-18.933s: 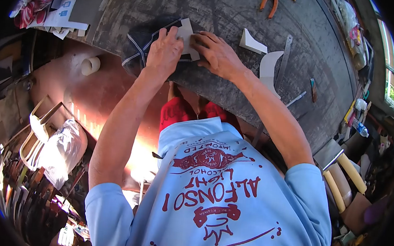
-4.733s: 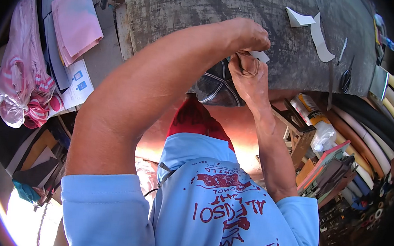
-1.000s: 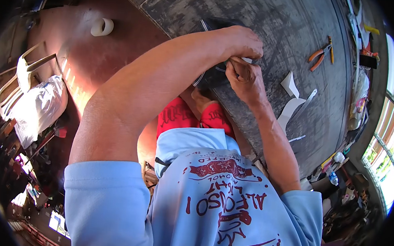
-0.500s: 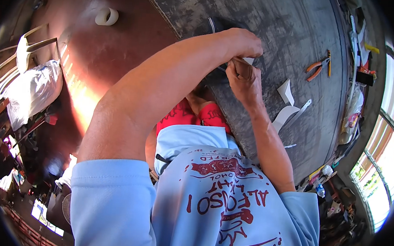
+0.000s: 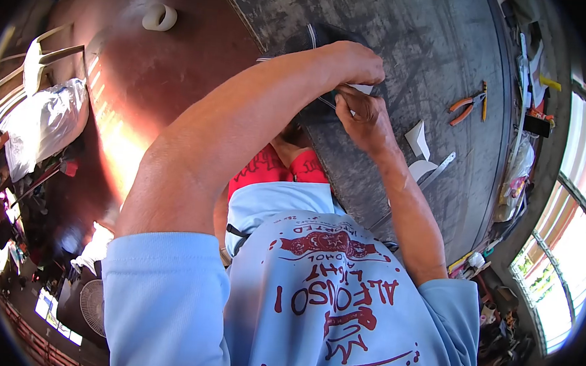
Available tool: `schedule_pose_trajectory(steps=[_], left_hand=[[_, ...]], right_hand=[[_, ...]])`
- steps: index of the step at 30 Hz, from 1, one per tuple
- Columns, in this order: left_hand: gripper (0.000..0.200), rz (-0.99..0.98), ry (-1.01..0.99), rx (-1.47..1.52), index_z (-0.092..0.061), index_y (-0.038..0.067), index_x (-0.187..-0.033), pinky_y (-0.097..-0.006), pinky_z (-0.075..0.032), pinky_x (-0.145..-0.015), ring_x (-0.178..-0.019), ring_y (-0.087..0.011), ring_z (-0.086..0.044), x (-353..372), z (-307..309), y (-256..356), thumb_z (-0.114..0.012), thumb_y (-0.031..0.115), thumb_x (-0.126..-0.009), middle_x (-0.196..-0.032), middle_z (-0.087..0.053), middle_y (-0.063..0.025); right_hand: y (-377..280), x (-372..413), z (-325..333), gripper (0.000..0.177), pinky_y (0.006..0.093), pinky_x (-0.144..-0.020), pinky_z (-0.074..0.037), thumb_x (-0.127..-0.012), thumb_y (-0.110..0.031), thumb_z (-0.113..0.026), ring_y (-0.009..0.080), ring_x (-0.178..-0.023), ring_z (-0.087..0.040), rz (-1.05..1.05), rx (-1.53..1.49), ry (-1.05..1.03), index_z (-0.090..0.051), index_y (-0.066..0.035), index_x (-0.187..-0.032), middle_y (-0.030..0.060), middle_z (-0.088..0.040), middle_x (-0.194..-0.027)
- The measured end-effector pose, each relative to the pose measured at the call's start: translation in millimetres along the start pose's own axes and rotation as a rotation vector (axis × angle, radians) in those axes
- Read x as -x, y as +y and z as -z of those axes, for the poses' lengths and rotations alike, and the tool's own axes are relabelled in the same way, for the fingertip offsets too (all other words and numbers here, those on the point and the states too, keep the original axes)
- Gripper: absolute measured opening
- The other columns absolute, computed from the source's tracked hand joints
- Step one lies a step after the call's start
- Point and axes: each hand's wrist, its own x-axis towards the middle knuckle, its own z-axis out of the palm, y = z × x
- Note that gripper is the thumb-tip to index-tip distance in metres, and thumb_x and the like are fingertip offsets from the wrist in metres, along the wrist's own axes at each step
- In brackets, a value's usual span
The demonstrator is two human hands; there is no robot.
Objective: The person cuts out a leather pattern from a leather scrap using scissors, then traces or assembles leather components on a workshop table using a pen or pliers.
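Note:
My left hand point(image 5: 362, 64) is bent over a dark item with white edging point(image 5: 328, 39) on the table point(image 5: 442, 51). Its fingers curl down, closed, with the tips hidden behind the hand. Just below it, my right hand point(image 5: 366, 119) is closed, thumb and fingers pressed together. What either hand pinches is hidden. Between the two hands shows a small white piece point(image 5: 362, 89), lying close to the fingers of both. The dark item is partly covered by my left forearm, so its kind cannot be made out.
Orange-handled pliers point(image 5: 467, 106) lie to the right, beside white cut scraps point(image 5: 418, 140) and a pale strip point(image 5: 439, 170). Tools and packets line the table's far right edge. A tape roll point(image 5: 159, 18) sits on the floor near a chair with a plastic bag point(image 5: 49, 118).
The view has shifted a little. Both hands stay close together over the dark item, and slightly more of the white piece shows between them.

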Motion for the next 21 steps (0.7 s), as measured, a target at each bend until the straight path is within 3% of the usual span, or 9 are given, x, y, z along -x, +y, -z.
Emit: schedule_pose_trajectory(steps=[1,4,7,10,13,16,21], left_hand=[[0.014,-0.02,0.003,-0.03,-0.071,0.009,-0.087,-0.0412,-0.053,-0.076,-0.092,-0.033,-0.066,1.0,1.9,2.3,-0.063,0.016,-0.078,-0.092,-0.069,-0.011],[0.015,0.159,-0.02,0.136,-0.071,0.008,-0.086,-0.0412,-0.053,-0.073,-0.089,-0.0339,-0.067,4.4,6.4,9.0,-0.063,0.016,-0.077,-0.091,-0.07,-0.0127],[0.016,0.072,0.082,0.106,-0.071,0.007,-0.086,-0.0415,-0.052,-0.072,-0.086,-0.0345,-0.067,6.8,1.1,6.4,-0.062,0.016,-0.077,-0.088,-0.07,-0.0135],[0.015,0.114,0.07,0.074,-0.072,0.007,-0.085,-0.0411,-0.053,-0.071,-0.085,-0.0342,-0.067,4.4,-0.2,9.8,-0.064,0.015,-0.075,-0.088,-0.07,-0.0126],[0.014,0.006,0.129,-0.088,-0.072,0.008,-0.084,-0.0403,-0.054,-0.07,-0.084,-0.0338,-0.068,7.9,-2.7,11.7,-0.065,0.014,-0.073,-0.087,-0.07,-0.0119],[0.013,0.006,0.084,-0.07,-0.071,0.008,-0.083,-0.0396,-0.055,-0.071,-0.084,-0.0329,-0.068,10.3,2.6,14.2,-0.066,0.013,-0.072,-0.085,-0.07,-0.0113],[0.011,-0.076,0.189,-0.129,-0.07,0.01,-0.081,-0.0391,-0.055,-0.071,-0.083,-0.0319,-0.068,6.3,-13.6,4.2,-0.065,0.015,-0.074,-0.084,-0.07,-0.0104]], right_hand=[[0.1,-0.4,3.4,0.011,0.0434,-0.065,-0.051,-0.086,-0.01,-0.059,0.0405,-0.078,-0.062,-0.01,-0.007,-0.026,-0.064,-0.003,-0.094,0.0195,-0.064,-0.082],[0.7,-3.6,8.4,0.013,0.0442,-0.067,-0.05,-0.087,-0.012,-0.059,0.0403,-0.081,-0.061,0.067,0.023,-0.038,-0.064,-0.004,-0.096,0.0192,-0.065,-0.084],[3.0,-2.2,11.8,0.014,0.0445,-0.069,-0.05,-0.087,-0.013,-0.06,0.0403,-0.082,-0.061,0.015,0.084,-0.088,-0.065,-0.005,-0.097,0.0185,-0.065,-0.085],[2.1,-0.8,13.3,0.016,0.0446,-0.069,-0.051,-0.087,-0.014,-0.06,0.0402,-0.082,-0.062,0.01,0.088,-0.099,-0.065,-0.005,-0.099,0.0184,-0.066,-0.086],[6.4,2.4,6.0,0.016,0.0445,-0.07,-0.051,-0.087,-0.014,-0.061,0.0402,-0.083,-0.062,0.053,0.071,-0.051,-0.066,-0.006,-0.1,0.0185,-0.066,-0.087],[4.7,2.6,7.3,0.017,0.0434,-0.071,-0.051,-0.086,-0.012,-0.06,0.0404,-0.083,-0.062,0.071,0.05,-0.035,-0.066,-0.006,-0.101,0.0185,-0.066,-0.087],[9.4,-1.9,13.8,0.021,0.0422,-0.072,-0.051,-0.085,-0.009,-0.06,0.0412,-0.084,-0.062,0.065,-0.013,-0.13,-0.067,-0.005,-0.105,0.0189,-0.066,-0.089]])
